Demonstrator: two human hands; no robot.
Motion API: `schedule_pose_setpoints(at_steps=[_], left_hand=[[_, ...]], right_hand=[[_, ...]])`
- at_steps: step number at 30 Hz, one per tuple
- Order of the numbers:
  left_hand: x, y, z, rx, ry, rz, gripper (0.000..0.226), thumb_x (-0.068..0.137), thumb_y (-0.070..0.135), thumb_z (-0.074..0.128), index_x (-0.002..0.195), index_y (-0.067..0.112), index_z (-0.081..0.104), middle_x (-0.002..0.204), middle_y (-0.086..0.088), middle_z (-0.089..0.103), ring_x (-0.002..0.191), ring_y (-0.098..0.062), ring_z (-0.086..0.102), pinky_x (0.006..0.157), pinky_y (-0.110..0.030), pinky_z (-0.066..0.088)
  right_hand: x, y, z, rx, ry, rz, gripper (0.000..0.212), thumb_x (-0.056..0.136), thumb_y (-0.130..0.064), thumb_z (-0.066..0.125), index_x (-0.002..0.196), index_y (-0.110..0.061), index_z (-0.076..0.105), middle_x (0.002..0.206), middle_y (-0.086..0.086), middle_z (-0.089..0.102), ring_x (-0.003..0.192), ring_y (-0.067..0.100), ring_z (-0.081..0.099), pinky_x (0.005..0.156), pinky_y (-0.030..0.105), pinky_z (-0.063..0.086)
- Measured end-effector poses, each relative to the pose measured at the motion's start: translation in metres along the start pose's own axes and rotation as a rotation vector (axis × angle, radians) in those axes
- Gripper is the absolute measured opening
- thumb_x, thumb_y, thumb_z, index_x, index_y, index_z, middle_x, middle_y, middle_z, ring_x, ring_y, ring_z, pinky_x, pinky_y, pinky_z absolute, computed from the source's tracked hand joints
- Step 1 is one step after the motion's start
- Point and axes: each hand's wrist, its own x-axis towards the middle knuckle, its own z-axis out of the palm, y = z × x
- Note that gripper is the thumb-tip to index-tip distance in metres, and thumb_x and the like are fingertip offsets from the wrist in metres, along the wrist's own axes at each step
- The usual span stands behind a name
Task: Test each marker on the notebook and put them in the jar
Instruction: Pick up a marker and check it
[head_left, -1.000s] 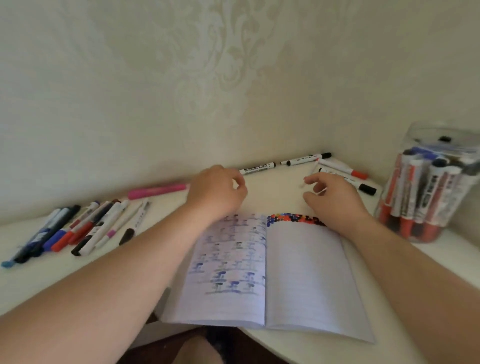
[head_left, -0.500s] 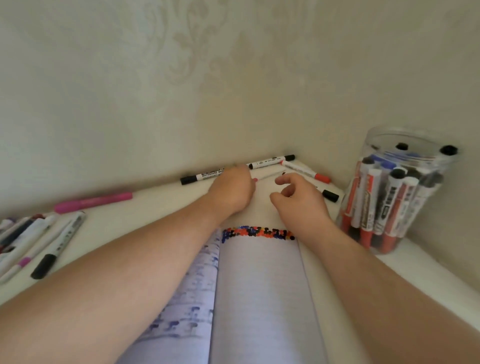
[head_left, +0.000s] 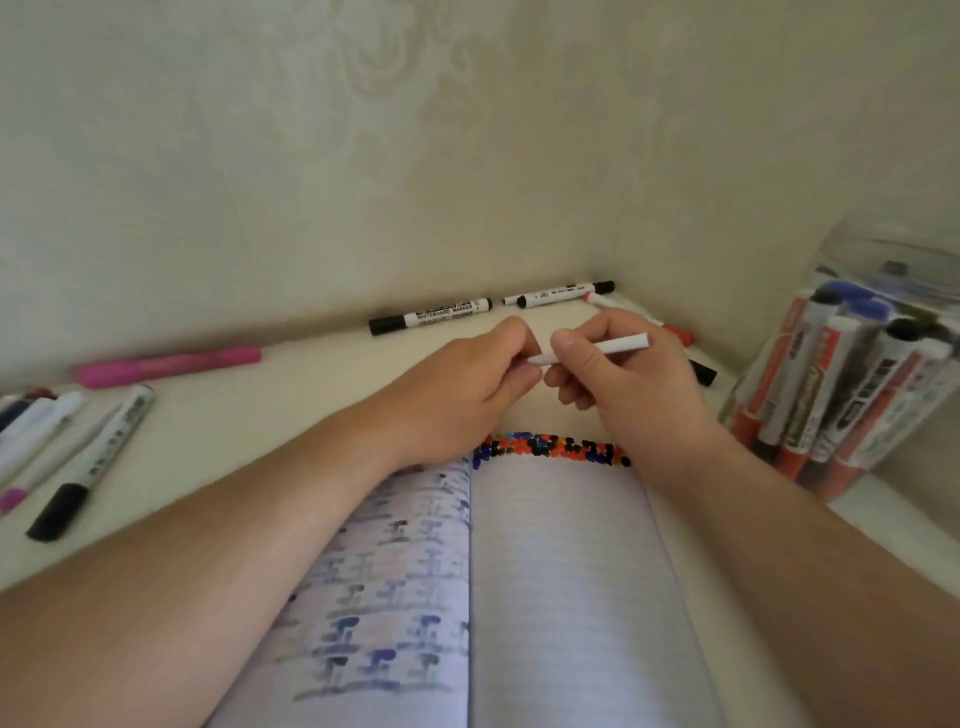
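"whiteboard marker" on the black-capped marker by the wall

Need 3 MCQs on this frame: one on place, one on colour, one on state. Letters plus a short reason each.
1. Where does the jar stand?
A. right of the notebook
B. left of the notebook
C. on the notebook

2. What colour is the marker lying alone by the wall on the left?
A. green
B. pink
C. yellow

3. What are the hands doing?
A. both rest flat on the page
B. both hold one thin white marker
C. one reaches into the jar

Answers:
1 A: it stands at the right edge, beside the page.
2 B: the pink marker lies along the wall.
3 B: the left hand pinches one end and the right hand grips the thin white marker.
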Motion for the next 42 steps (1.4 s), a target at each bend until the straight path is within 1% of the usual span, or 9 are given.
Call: schedule_pose_setpoints(at_steps=[4, 7, 10, 13, 15, 18, 22, 25, 42], left_hand=[[0.000, -0.002, -0.004, -0.004, -0.031, 0.056, 0.013, 0.111, 0.038, 0.042, 0.106, 0.028, 0.048, 0.070, 0.008, 0.055, 0.065, -0.007, 0.052, 0.058, -0.025, 0.039], [0.000, -0.005, -0.007, -0.061, -0.064, 0.026, 0.016, 0.109, 0.045, 0.042, 0.117, 0.039, 0.055, 0.073, 0.004, 0.058, 0.067, -0.011, 0.055, 0.064, -0.032, 0.045], [-0.002, -0.007, -0.013, -0.159, -0.119, -0.002, 0.016, 0.107, 0.049, 0.045, 0.120, 0.040, 0.050, 0.074, 0.009, 0.056, 0.063, -0.006, 0.048, 0.062, -0.025, 0.041], [-0.005, -0.014, -0.026, -0.321, -0.171, -0.062, 0.022, 0.100, 0.040, 0.064, 0.115, 0.036, 0.048, 0.074, 0.004, 0.043, 0.065, -0.011, 0.040, 0.067, -0.033, 0.038], [-0.007, -0.018, -0.032, -0.308, -0.254, -0.044, 0.021, 0.088, 0.029, 0.075, 0.104, 0.037, 0.062, 0.075, 0.001, 0.038, 0.067, -0.016, 0.038, 0.068, -0.036, 0.037], [-0.009, -0.015, -0.033, -0.191, -0.400, -0.070, 0.016, 0.078, 0.031, 0.072, 0.091, 0.040, 0.077, 0.080, -0.012, 0.050, 0.071, -0.027, 0.049, 0.070, -0.042, 0.046], [-0.004, -0.013, -0.031, -0.110, -0.396, -0.100, 0.017, 0.089, 0.029, 0.074, 0.092, 0.045, 0.078, 0.061, 0.011, 0.045, 0.060, -0.007, 0.045, 0.063, -0.029, 0.040], [-0.002, -0.013, -0.030, -0.054, -0.399, -0.090, 0.014, 0.089, 0.034, 0.074, 0.094, 0.046, 0.078, 0.059, 0.015, 0.045, 0.057, -0.003, 0.043, 0.058, -0.023, 0.037], [0.003, -0.011, -0.035, -0.010, -0.455, -0.105, 0.011, 0.085, 0.040, 0.080, 0.091, 0.047, 0.076, 0.052, 0.024, 0.047, 0.050, -0.001, 0.044, 0.044, -0.014, 0.028]], right_hand=[[0.000, -0.002, 0.000, 0.121, -0.032, 0.011, 0.021, 0.095, -0.024, 0.070, 0.086, -0.007, 0.065, 0.079, 0.013, 0.075, 0.069, 0.022, 0.068, 0.062, 0.028, 0.053], [-0.001, -0.003, -0.002, 0.140, -0.068, 0.026, 0.023, 0.090, -0.031, 0.070, 0.084, -0.009, 0.066, 0.078, 0.011, 0.074, 0.069, 0.021, 0.068, 0.063, 0.028, 0.053], [-0.002, -0.010, -0.004, 0.178, -0.043, 0.059, 0.020, 0.091, -0.029, 0.069, 0.077, -0.016, 0.066, 0.074, 0.010, 0.071, 0.066, 0.021, 0.065, 0.061, 0.030, 0.051], [-0.002, -0.018, -0.010, 0.306, 0.031, 0.074, 0.021, 0.083, -0.021, 0.074, 0.068, -0.021, 0.059, 0.059, 0.003, 0.060, 0.051, 0.017, 0.049, 0.049, 0.028, 0.036], [-0.004, -0.021, -0.013, 0.318, 0.024, 0.054, 0.031, 0.075, -0.013, 0.081, 0.068, -0.018, 0.051, 0.052, 0.001, 0.052, 0.044, 0.016, 0.036, 0.045, 0.026, 0.024], [-0.013, -0.022, -0.010, 0.267, -0.061, 0.046, 0.037, 0.081, -0.003, 0.078, 0.063, -0.018, 0.049, 0.052, 0.008, 0.040, 0.046, 0.021, 0.023, 0.046, 0.028, 0.023], [-0.024, -0.026, 0.006, -0.006, -0.188, 0.089, 0.027, 0.089, -0.014, 0.077, 0.071, -0.012, 0.057, 0.053, 0.012, 0.056, 0.045, 0.024, 0.045, 0.044, 0.029, 0.035], [-0.029, -0.029, 0.016, -0.215, -0.202, 0.139, 0.024, 0.086, -0.013, 0.078, 0.071, -0.007, 0.060, 0.058, 0.007, 0.069, 0.048, 0.014, 0.059, 0.044, 0.025, 0.043], [-0.031, -0.021, 0.031, -0.296, -0.064, 0.233, 0.031, 0.079, -0.006, 0.077, 0.062, -0.003, 0.051, 0.055, 0.013, 0.068, 0.045, 0.018, 0.061, 0.050, 0.034, 0.045]])
